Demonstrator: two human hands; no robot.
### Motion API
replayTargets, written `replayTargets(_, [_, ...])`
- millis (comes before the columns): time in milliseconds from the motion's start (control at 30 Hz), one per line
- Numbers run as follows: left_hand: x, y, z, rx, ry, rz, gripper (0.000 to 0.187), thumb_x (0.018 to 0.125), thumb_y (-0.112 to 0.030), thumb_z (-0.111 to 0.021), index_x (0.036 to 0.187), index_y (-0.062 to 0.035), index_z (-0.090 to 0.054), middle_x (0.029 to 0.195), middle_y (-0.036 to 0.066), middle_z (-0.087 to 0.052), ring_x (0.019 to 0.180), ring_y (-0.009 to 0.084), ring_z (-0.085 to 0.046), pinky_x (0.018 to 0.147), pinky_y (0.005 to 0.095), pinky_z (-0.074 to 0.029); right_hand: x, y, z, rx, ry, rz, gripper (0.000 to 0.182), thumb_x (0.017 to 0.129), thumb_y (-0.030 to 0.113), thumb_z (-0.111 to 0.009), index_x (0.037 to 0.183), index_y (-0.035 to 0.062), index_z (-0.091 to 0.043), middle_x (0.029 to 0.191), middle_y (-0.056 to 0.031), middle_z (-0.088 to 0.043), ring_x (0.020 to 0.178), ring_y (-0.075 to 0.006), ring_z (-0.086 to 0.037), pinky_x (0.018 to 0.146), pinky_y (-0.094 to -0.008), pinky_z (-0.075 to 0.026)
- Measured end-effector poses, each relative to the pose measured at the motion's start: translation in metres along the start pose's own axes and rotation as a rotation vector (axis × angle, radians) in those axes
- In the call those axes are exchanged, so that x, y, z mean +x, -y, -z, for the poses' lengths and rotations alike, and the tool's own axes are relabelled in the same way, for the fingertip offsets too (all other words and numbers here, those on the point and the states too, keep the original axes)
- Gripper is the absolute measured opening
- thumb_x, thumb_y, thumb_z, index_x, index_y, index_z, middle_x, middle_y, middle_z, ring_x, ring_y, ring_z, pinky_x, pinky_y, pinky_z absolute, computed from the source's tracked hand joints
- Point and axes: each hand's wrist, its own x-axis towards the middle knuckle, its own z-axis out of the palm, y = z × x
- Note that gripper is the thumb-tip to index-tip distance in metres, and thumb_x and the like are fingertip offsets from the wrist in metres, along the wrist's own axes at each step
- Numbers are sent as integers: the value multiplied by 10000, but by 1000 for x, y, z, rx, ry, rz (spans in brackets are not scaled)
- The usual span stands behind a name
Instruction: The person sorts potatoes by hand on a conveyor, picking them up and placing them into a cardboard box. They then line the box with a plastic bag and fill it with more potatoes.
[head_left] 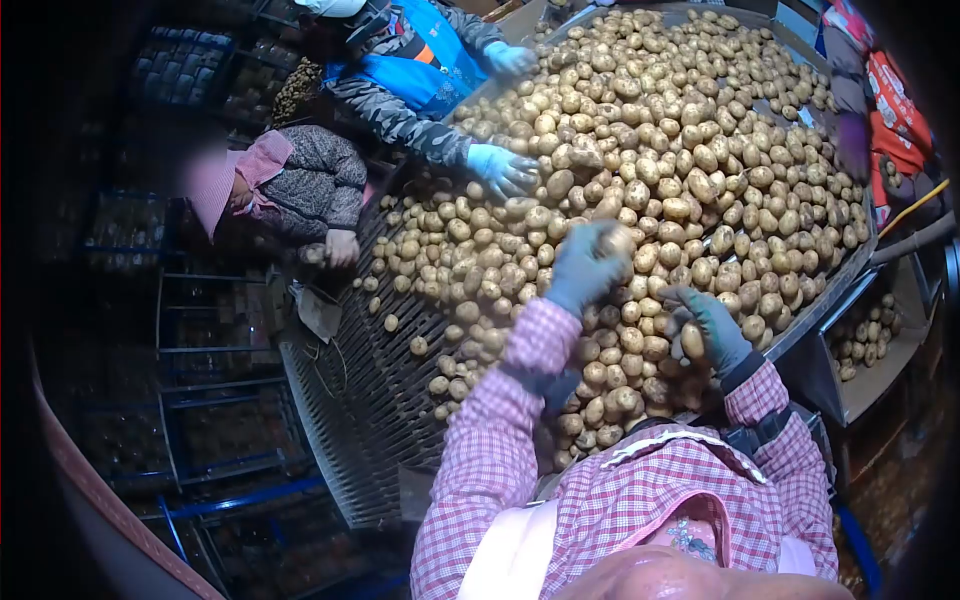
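A big heap of potatoes (690,150) spreads over the sorting table in front of me. My left hand (582,272), in a blue-grey glove and slightly blurred, is closed round a potato (618,241) above the near middle of the heap. To its right, my right hand (715,328), in a greenish glove, curls its fingers round another potato (692,341) low over the pile. Loose potatoes lie under and around both hands. Both of my sleeves are pink checked cloth.
At the left, the slatted metal grate (350,400) carries scattered potatoes. A co-worker's gloved hand (500,168) touches the far-left heap; another person in a pink hat (212,192) stands at the grate. A box of potatoes (866,340) sits lower right, near a person in red (895,110).
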Motion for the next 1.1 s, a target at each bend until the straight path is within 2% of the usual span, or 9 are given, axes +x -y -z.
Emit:
replayTargets(67, [-41,2,-19,155,161,-232,523,767,-178,-825,1236,-48,-635,1164,126,-597,1085,247,-607,991,357,-499,16,-6,-2,-41,-8,-50,436,1070,359,-479,1334,27,-580,890,-91,-673,577,-161,-630,518,-283,-525])
replayTargets(167, [-84,-6,-31,233,207,-255,499,798,-240,-822,1236,-68,-655,1190,118,-621,1144,241,-596,1020,370,-463,43,-42,14,-595,122,561,420,1075,341,-488,1321,24,-610,895,-74,-685,703,-138,-643,632,-266,-535])
replayTargets(367, [-111,10,-19,-22,398,-37,505,808,-214,-808,1249,-30,-641,1185,103,-670,1095,205,-645,965,344,-508,-5,-22,-24,-470,67,66,394,1031,329,-598,1191,-20,-684,889,-45,-684,738,-109,-612,669,-268,-529])
replayTargets(567, [-133,-9,-15,-368,582,220,460,799,-52,-800,1210,20,-606,1110,75,-691,978,141,-657,903,300,-536,-35,-12,-30,-634,108,-86,435,989,438,-638,900,21,-723,749,-7,-650,633,-80,-561,576,-247,-450])
replayTargets(700, [-145,-9,-22,-212,526,80,377,787,-81,-788,1111,8,-616,1036,75,-694,943,128,-651,855,291,-536,-37,-20,-29,-794,141,12,456,980,444,-638,833,24,-733,713,-14,-674,597,-90,-561,553,-257,-440])
replayTargets(800, [-154,-31,-23,297,438,-71,297,840,-27,-746,1105,36,-628,1021,106,-703,942,168,-689,866,317,-572,-42,-19,-35,-818,171,6,441,975,429,-644,862,16,-747,752,-45,-719,655,-106,-613,612,-264,-476])
replayTargets(867, [-154,-8,-29,-53,347,180,212,835,-7,-671,1047,0,-673,835,51,-702,686,109,-659,588,252,-535,-55,-7,-49,-802,224,-40,437,974,426,-647,875,13,-749,773,-55,-729,689,-118,-637,647,-268,-492])
replayTargets(933, [-156,5,-27,-46,267,3,147,833,-51,-657,971,-20,-697,745,27,-668,649,67,-581,582,254,-492,-55,-10,-47,-766,265,-21,436,972,423,-663,913,-3,-739,808,-58,-726,761,-132,-648,703,-284,-507])
replayTargets(1100, [-148,0,-8,-407,104,224,182,874,-70,-629,1022,-33,-729,807,40,-720,595,80,-631,544,231,-513,-44,-21,-28,-635,258,127,411,1017,417,-611,1029,18,-712,938,-32,-719,880,-97,-609,809,-256,-477])
